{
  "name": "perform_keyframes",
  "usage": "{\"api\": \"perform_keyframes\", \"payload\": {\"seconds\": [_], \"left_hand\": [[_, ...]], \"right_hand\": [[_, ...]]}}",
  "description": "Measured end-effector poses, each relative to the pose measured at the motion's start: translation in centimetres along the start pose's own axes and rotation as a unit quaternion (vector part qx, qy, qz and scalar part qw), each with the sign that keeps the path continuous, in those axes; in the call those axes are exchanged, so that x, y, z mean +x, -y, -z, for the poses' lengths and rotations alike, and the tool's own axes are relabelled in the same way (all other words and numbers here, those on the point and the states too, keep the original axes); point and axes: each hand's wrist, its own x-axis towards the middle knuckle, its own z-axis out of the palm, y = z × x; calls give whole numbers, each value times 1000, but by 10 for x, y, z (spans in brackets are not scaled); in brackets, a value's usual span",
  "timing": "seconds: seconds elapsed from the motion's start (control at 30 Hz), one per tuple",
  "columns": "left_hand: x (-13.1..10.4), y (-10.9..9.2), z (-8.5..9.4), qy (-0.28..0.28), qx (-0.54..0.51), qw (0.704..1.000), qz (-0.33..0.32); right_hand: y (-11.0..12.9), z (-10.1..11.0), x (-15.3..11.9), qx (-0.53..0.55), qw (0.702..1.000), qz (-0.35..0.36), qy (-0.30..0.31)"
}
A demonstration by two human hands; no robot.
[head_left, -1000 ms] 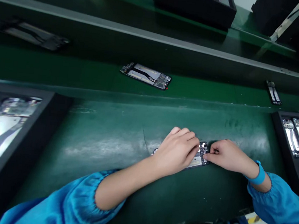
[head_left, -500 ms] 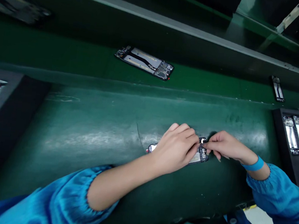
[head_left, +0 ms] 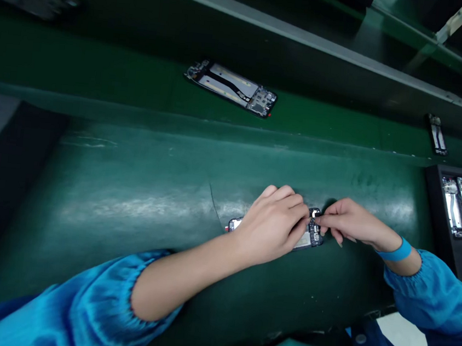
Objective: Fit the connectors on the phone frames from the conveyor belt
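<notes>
An opened smartphone (head_left: pixel 302 241) lies on the green bench, its circuit board showing at the right end. My left hand (head_left: pixel 277 222) is across its middle and hides much of it. The left fingers are curled in, with thumb and forefinger close together by the board; their tips are hidden. At the phone's right end my right hand (head_left: pixel 344 220) makes a pinch, fingertips touching the edge of the board. Whatever small part it may hold is too small to make out. A blue band (head_left: pixel 396 251) circles the right wrist.
Another opened phone (head_left: pixel 234 88) lies on the green strip (head_left: pixel 327 125) behind the bench, with more phones at both sides. To the right stands a dark tray (head_left: pixel 433 189) of opened phones. A dark box (head_left: pixel 23 140) is at left. A thin dark line (head_left: pixel 212 201) marks the bench.
The view has shifted slightly, and the phones on the back strip appear a little farther right. Both hands keep nearly the same hold on the phone.
</notes>
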Motion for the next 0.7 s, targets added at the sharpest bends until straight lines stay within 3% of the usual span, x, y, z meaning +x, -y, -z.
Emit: {"api": "perform_keyframes", "payload": {"seconds": [0.5, 0.7], "left_hand": [[5, -1, 5, 22, -24, 999, 25], [3, 1, 8, 35, -23, 999, 19]], "right_hand": [[5, 4, 7, -92, 994, 64, -21], [6, 7, 8, -79, 996, 48, 0]]}}
